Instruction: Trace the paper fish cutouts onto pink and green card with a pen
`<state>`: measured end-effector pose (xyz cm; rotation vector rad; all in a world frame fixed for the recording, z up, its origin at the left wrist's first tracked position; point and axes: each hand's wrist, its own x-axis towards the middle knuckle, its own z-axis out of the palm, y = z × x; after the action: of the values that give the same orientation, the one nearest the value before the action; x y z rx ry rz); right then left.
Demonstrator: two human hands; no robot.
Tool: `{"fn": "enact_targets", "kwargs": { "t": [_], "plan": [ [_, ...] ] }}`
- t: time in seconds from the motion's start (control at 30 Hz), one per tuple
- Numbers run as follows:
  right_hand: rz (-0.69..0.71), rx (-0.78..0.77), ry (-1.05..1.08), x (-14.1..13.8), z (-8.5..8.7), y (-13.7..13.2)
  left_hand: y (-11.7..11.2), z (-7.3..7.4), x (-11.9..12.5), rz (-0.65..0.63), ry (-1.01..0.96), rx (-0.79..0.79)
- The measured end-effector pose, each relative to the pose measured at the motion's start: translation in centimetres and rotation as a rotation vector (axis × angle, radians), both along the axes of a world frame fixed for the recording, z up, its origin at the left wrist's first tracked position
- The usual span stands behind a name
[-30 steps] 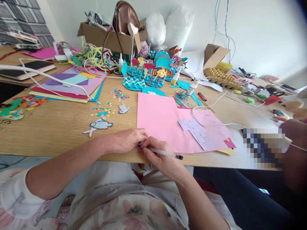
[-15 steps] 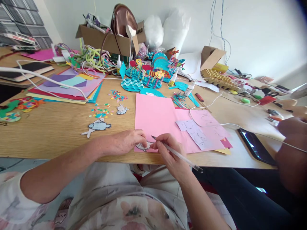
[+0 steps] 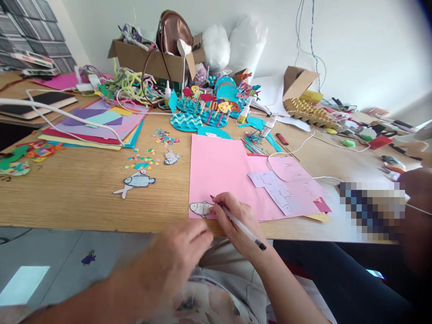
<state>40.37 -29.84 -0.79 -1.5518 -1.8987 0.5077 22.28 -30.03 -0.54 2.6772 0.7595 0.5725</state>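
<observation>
Plainly, one white, dark-outlined paper fish [image 3: 200,209] lies left-to-right on the near left corner of one pink paper sheet [image 3: 216,166], just left of the nearer right hand [image 3: 238,220], whose grip pinches one translucent plastic pen [image 3: 245,231]. The blurred left hand's [image 3: 185,252] grip I cannot tell. Leftward, the worktop [image 3: 74,193] bears two groups of greyish fish cut-outs [image 3: 139,181].

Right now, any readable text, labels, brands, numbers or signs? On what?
None can be read.
Labels on the small bottles: too small.
Dark marks on the tabletop, far left: too blurred.
Pen in the right hand: no legible print.
Pixelated patch at right: unreadable.
</observation>
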Motion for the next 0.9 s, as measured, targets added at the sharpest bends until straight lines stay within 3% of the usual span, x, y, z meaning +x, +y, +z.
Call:
{"fn": "enact_targets", "kwargs": {
  "t": [0.13, 0.3, 0.63, 0.8, 0.9],
  "plan": [
    [0.017, -0.005, -0.039, 0.1, 0.0, 0.2, -2.0, -1.3, 0.4, 0.103, 0.033, 0.054],
    [0.051, -0.008, -0.046, 0.2, 0.1, 0.2, -0.8, -2.4, 1.3, 0.200, 0.046, 0.187],
    [0.075, -0.043, -0.009, 0.3, 0.3, 0.4, 0.1, -2.2, 2.1, 0.192, 0.251, 0.175],
    [0.171, -0.193, 0.209, 0.1, 1.3, 1.1, 0.1, -2.0, 2.0, 0.197, 0.276, 0.188],
    [0.188, -0.205, 0.322, -0.1, 1.8, 1.6, 0.1, -2.0, 2.0, 0.189, 0.280, 0.201]
  ]
}}
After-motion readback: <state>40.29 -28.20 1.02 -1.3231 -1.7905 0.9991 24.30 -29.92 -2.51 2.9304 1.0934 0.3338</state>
